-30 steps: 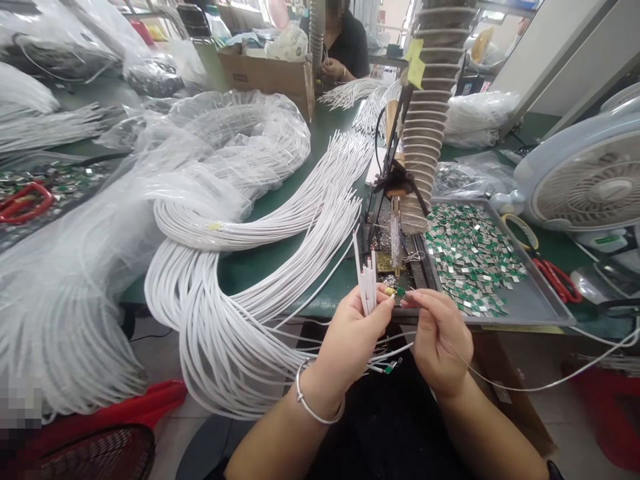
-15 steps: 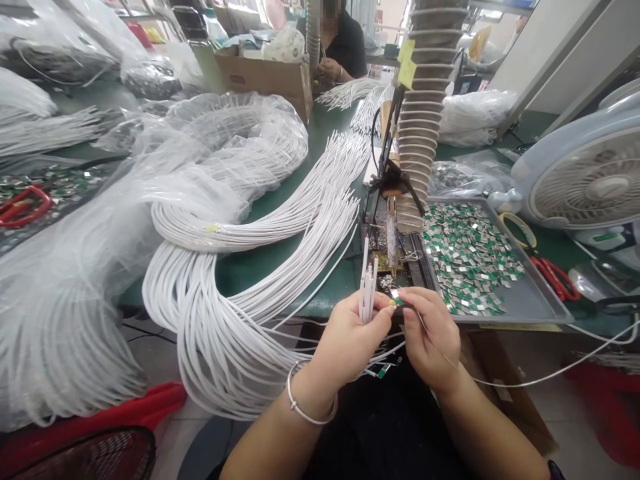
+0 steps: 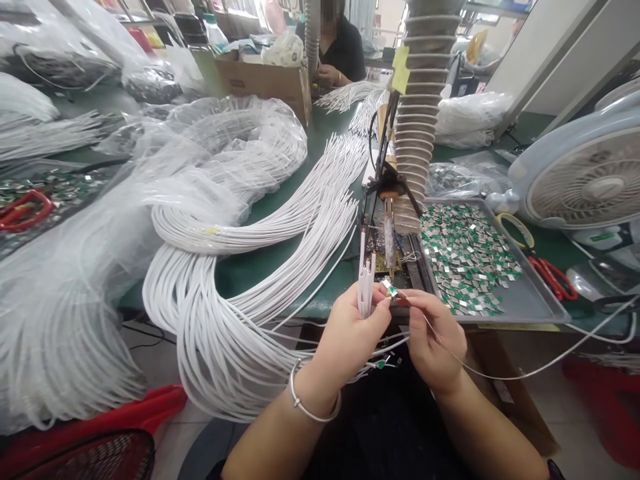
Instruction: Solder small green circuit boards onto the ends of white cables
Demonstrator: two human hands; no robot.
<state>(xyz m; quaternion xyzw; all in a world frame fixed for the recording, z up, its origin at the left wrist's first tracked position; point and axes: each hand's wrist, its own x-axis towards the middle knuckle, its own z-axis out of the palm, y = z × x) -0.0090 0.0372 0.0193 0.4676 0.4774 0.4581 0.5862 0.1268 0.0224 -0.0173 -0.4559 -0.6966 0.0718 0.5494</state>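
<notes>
My left hand (image 3: 350, 333) is closed round a small bunch of white cable ends (image 3: 365, 280) that stick up from the fist. Its thumb and forefinger also pinch a small green and silver connector board (image 3: 389, 289). My right hand (image 3: 433, 330) is closed beside it, fingertips at the same board, and a thin solder wire (image 3: 500, 373) runs from this hand off to the right. Both hands hover at the table's front edge, just below a soldering iron (image 3: 389, 237) clamped in a black stand.
A big sheaf of white cables (image 3: 240, 280) spills over the green table (image 3: 250, 263) to my left. A metal tray (image 3: 530, 303) of several small green boards lies right, with red scissors (image 3: 553, 277), a fan (image 3: 585, 180) and a ribbed hose (image 3: 417, 127). Another person (image 3: 345, 50) works opposite.
Both hands have risen slightly toward the soldering iron. The small board now shows more clearly between the fingertips. The cable ends stay in the left fist.
</notes>
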